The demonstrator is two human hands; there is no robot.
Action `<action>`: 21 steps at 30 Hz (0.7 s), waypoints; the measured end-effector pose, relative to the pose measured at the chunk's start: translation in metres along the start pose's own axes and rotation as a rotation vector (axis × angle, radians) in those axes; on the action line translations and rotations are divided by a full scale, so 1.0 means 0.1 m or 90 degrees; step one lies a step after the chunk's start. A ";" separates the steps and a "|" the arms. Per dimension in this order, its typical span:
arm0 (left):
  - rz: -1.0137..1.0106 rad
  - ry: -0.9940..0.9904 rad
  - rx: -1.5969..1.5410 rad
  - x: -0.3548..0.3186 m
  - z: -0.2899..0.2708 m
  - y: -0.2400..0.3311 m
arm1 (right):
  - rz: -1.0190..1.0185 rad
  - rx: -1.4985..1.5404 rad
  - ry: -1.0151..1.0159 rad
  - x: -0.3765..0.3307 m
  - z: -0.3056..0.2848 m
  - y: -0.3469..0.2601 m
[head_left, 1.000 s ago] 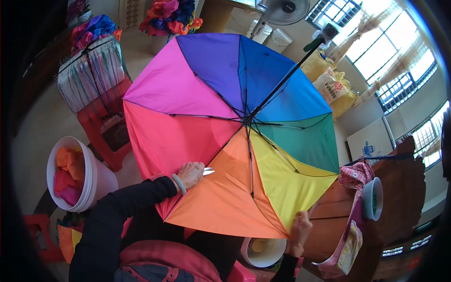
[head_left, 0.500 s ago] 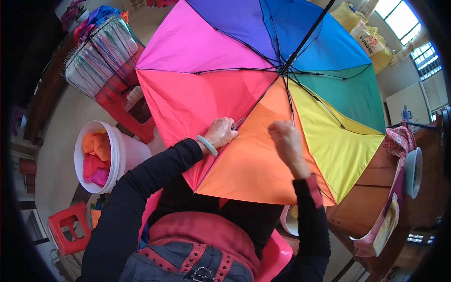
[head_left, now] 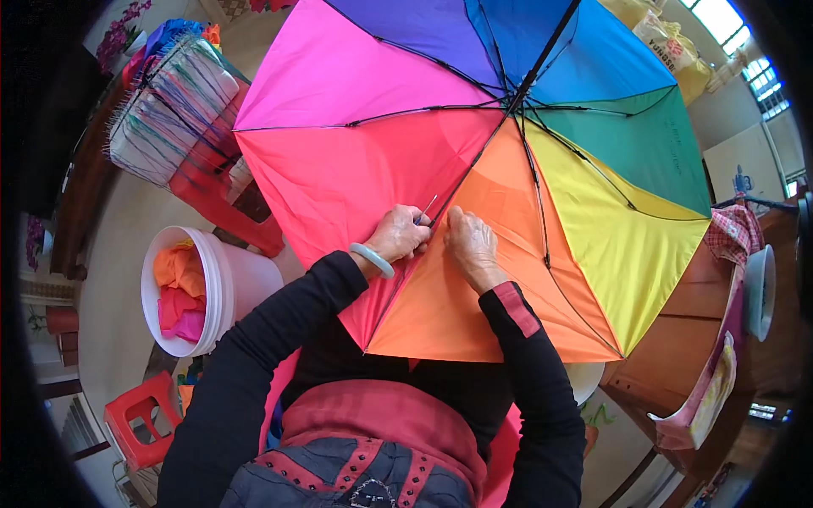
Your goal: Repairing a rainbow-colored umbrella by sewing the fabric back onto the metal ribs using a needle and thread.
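A rainbow-coloured umbrella (head_left: 373, 161) lies opened across my lap, its inner side with black ribs and shaft facing me. My left hand (head_left: 396, 235), a pale bangle on its wrist, is closed on an umbrella rib (head_left: 461, 182) at the seam between the red and orange panels. A thin, pointed metal piece (head_left: 431, 204) sticks up from its fingertips; its kind cannot be made out. Just right of it, over the orange panel, my right hand (head_left: 471, 245) is closed in a pinch. Whatever its fingers hold, perhaps thread, is too small to see.
At the left stands a white bucket (head_left: 222, 292) with orange and pink cloth inside. Behind it, a rack (head_left: 174, 110) hung with many threads rests on a red stool (head_left: 216, 190). Another red stool (head_left: 140, 419) is lower left. A wooden table (head_left: 677, 317) stands at the right.
My right hand has come left and slightly down, closing in beside my left hand. The left hand keeps its grip on the rib. The view has shifted a little.
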State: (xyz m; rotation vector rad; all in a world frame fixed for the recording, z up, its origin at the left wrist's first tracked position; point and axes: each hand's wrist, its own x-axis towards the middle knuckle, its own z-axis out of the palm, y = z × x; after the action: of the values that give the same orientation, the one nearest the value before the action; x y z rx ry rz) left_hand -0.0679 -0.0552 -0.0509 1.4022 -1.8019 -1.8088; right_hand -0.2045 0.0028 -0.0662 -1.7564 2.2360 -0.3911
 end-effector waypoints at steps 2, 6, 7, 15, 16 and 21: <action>0.007 0.004 -0.040 -0.01 0.01 0.03 | -0.013 0.025 -0.030 -0.02 -0.01 0.01; -0.015 0.008 -0.010 0.05 0.01 -0.01 | -0.010 0.058 -0.068 -0.05 -0.06 -0.01; -0.016 0.008 -0.009 0.05 0.01 -0.02 | -0.006 0.068 -0.080 -0.06 -0.07 -0.01; -0.023 -0.033 -0.093 0.07 0.02 -0.08 | 0.018 0.140 -0.026 -0.04 0.13 -0.02; -0.044 -0.024 -0.116 0.07 0.03 -0.07 | 0.019 0.141 -0.026 -0.04 0.14 -0.01; -0.097 0.000 -0.178 0.06 0.07 -0.01 | 0.007 0.171 0.032 -0.04 0.13 -0.02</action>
State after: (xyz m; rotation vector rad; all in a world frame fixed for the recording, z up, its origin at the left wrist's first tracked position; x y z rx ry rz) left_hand -0.0753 -0.0548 -0.0559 1.4596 -1.4052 -2.0412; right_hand -0.1967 0.0061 -0.0768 -1.6104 2.1093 -0.7039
